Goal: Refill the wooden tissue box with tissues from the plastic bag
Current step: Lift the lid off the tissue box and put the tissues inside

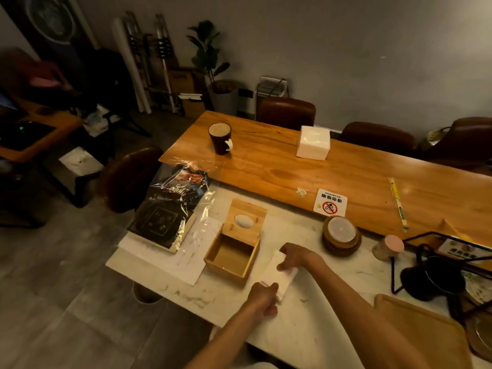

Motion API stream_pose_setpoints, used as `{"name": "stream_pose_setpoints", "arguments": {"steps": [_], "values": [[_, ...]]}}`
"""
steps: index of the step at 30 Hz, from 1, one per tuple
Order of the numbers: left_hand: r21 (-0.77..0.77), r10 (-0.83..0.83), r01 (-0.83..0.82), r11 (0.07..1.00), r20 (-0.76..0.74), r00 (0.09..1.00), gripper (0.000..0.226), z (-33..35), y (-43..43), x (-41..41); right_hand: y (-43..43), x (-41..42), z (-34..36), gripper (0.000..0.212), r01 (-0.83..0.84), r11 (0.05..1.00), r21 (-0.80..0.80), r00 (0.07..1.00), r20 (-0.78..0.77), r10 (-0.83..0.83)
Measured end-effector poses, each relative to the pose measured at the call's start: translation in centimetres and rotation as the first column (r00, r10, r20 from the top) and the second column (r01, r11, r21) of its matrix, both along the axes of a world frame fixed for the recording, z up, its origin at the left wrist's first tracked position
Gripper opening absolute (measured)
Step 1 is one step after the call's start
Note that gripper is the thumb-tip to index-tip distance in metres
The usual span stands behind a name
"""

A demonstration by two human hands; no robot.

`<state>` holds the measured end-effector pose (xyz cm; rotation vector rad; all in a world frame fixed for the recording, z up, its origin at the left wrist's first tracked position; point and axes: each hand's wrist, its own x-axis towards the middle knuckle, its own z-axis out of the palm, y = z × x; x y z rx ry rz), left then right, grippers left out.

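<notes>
The wooden tissue box [232, 259] stands open on the white marble table, its inside bare. Its lid [245, 217], with an oval slot, leans up at the box's far side. Just right of the box lies a white stack of tissues [279, 275]. My right hand [295, 255] grips the stack's far end and my left hand [263, 298] grips its near end. A crumpled clear plastic bag [186, 187] lies left of the box, over a black book. A second white tissue pack [313, 142] sits on the wooden table beyond.
A dark mug [220, 138] stands on the wooden table [266, 166]. A stack of wooden coasters [341, 235], a no-smoking sign [330, 203], a pink-lidded jar [388, 247] and a black wire rack [436, 272] lie to the right. Papers [170, 262] lie under the book. Chairs surround the tables.
</notes>
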<state>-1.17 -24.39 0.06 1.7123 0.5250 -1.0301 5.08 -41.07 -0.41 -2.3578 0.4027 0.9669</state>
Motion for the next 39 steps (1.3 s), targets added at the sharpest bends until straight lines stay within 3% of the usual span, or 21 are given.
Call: {"name": "stream_pose_setpoints", "arguments": {"steps": [4,7,10,13,15,17,21,24,29,35,39], "values": [[0.074,0.037,-0.043,0.996,0.083,0.996,0.042,-2.7,-0.6,0.3,-1.0,-1.7,-0.4,0.07,0.188,0.969,0.16,0.982,0.004,-0.191],[0.135,-0.167,0.146,0.98,0.164,0.972,0.05,-2.6,-0.7,0.1,-2.1,-4.9,0.4,0.076,0.278,0.914,0.296,0.951,0.052,-0.306],[0.269,-0.4,0.323,0.907,0.317,0.86,0.06,-2.5,-0.8,-0.3,-2.6,-9.2,0.6,0.059,0.329,0.847,0.417,0.884,0.179,-0.432],[0.239,-0.443,0.375,0.896,0.536,0.719,0.094,-3.0,-1.0,-0.6,-2.4,-13.8,0.5,0.046,0.355,0.751,0.557,0.741,0.323,-0.589],[0.179,-0.485,0.499,0.848,0.642,0.594,0.088,-3.5,-1.2,-0.8,-2.2,-16.1,0.0,0.045,0.343,0.744,0.574,0.653,0.423,-0.628],[0.075,-0.479,0.595,0.8,0.678,0.558,0.065,-3.6,-1.6,-1.4,-2.0,-18.0,-0.7,0.045,0.363,0.722,0.59,0.575,0.468,-0.671],[-0.038,-0.499,0.671,0.74,0.639,0.586,0.05,-3.1,-2.2,-2.9,-1.1,-20.9,-2.0,0.042,0.397,0.65,0.648,0.461,0.471,-0.752],[-0.083,-0.482,0.67,0.738,0.629,0.61,0.056,-3.6,-2.5,-3.8,-0.5,-22.1,-2.5,0.061,0.424,0.613,0.667,0.462,0.423,-0.779],[-0.129,-0.385,0.59,0.797,0.645,0.66,0.055,-4.2,-2.9,-4.7,0.3,-22.4,-2.5,0.099,0.495,0.563,0.662,0.416,0.388,-0.823],[-0.149,-0.316,0.525,0.838,0.651,0.69,0.058,-4.5,-3.0,-6.0,1.4,-22.4,-2.5,0.092,0.487,0.494,0.721,0.385,0.331,-0.862],[-0.129,-0.314,0.513,0.849,0.657,0.685,0.068,-4.3,-2.9,-6.3,1.6,-22.0,-2.2,0.112,0.498,0.483,0.72,0.363,0.332,-0.87]]}}
